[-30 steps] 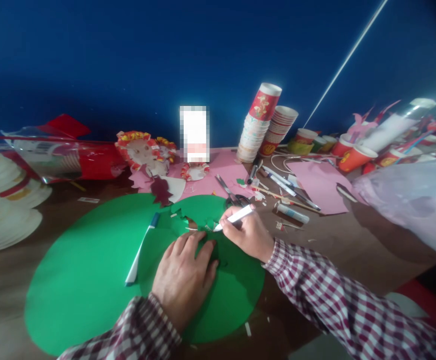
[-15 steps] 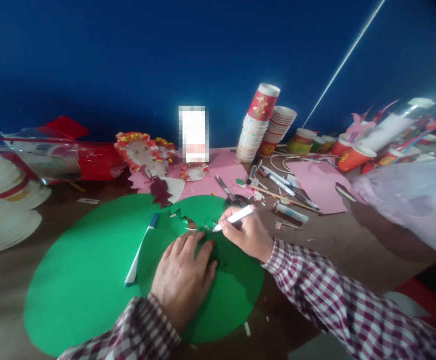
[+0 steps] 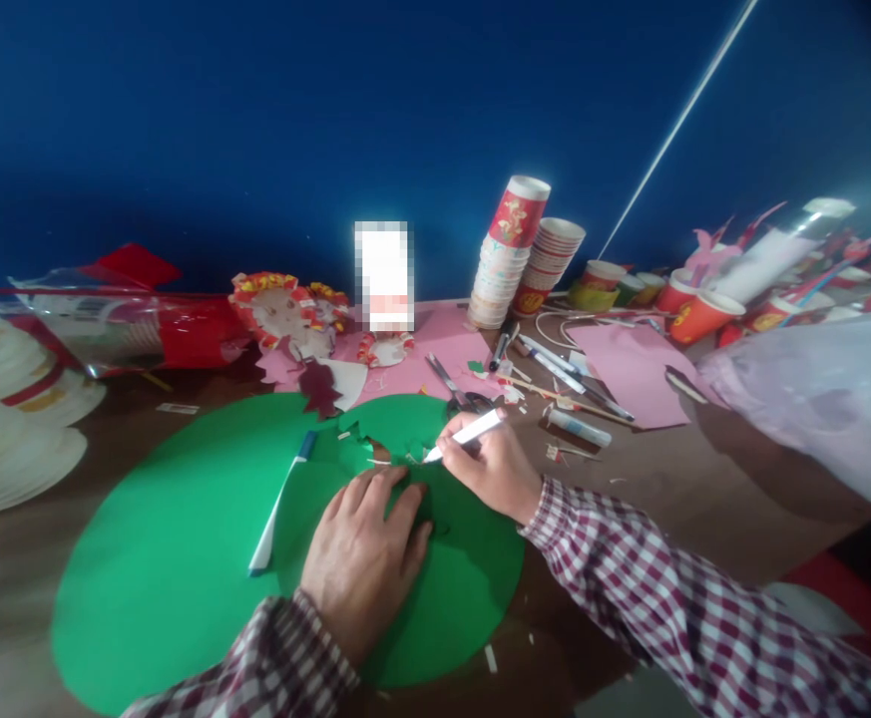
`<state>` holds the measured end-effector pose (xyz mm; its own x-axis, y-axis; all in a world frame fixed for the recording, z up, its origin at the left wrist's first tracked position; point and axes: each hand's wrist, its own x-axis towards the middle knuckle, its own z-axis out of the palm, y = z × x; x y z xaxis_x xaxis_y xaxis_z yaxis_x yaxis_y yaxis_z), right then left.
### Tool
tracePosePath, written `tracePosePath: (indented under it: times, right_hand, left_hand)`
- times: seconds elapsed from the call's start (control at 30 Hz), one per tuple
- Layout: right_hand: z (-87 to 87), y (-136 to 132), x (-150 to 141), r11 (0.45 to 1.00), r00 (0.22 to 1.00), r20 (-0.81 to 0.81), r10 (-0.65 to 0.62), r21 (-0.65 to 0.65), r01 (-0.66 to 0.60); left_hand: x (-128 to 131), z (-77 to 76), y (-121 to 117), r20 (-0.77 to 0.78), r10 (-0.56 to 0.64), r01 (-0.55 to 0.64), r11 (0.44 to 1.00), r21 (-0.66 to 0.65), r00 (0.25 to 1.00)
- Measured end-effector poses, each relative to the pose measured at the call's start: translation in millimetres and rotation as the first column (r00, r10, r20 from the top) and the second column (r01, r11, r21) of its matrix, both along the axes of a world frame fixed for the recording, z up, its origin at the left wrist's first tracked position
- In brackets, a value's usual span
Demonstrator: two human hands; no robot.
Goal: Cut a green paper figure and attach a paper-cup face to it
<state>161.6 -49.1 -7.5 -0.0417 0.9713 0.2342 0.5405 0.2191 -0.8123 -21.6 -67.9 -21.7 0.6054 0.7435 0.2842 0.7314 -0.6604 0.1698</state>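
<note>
My left hand (image 3: pixel 367 553) lies flat, fingers spread, on a green paper sheet (image 3: pixel 472 588) that overlaps a larger green sheet (image 3: pixel 166 538). In my right hand (image 3: pixel 491 464) is a white marker (image 3: pixel 480 429), gripped like a pen, its tip low over the sheet just beyond my left fingertips. Small cut scraps and a ragged gap show along the paper's far part. A second white marker with a blue cap (image 3: pixel 281 504) rests on the larger sheet left of my hand. Black-handled scissors (image 3: pixel 446 377) lie behind my right hand.
Stacked paper cups (image 3: pixel 506 259) stand at the back, beside several pens (image 3: pixel 555 364) and a glue tube (image 3: pixel 579 427). Pink paper (image 3: pixel 634 364) and a plastic bag (image 3: pixel 816 399) lie to the right. Stacked paper plates (image 3: pixel 23 439) sit at the left edge.
The view has shifted very slightly. Both hands stay in nearly the same place on the paper, the right still holding the marker.
</note>
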Motion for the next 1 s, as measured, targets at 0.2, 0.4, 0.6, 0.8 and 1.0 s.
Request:
tracePosePath:
  times: [0.2,0.4,0.6,0.8,1.0]
  right_hand:
    - [0.9,-0.3,-0.8,1.0,1.0,-0.001,-0.001,0.005,0.001]
    - [0.1,3.6,3.0,0.992,0.962,-0.271,-0.018,-0.125,-0.016]
    - [3.9,8.2,7.8,0.972,0.856,-0.512,-0.076,-0.231,-0.052]
    - [7.9,6.8,10.2,0.975,0.826,-0.558,-0.083,-0.216,-0.047]
    - [8.5,0.2,14.1,0.997,0.9,-0.435,0.025,-0.057,-0.056]
  left_hand:
    - [-1.0,0.0,-0.6,0.005,0.005,-0.005,1.0,0.001,1.0]
    - [-1.4,-0.3,-0.7,0.007,0.003,-0.003,1.0,-0.005,1.0]
    - [-2.1,-0.7,0.1,0.014,-0.002,0.002,1.0,-0.012,1.0]
    - [-3.4,1.7,0.2,0.043,-0.005,0.007,0.999,-0.04,0.999]
    - [-1.7,3.5,-1.9,0.112,-0.005,0.008,0.999,-0.031,0.994]
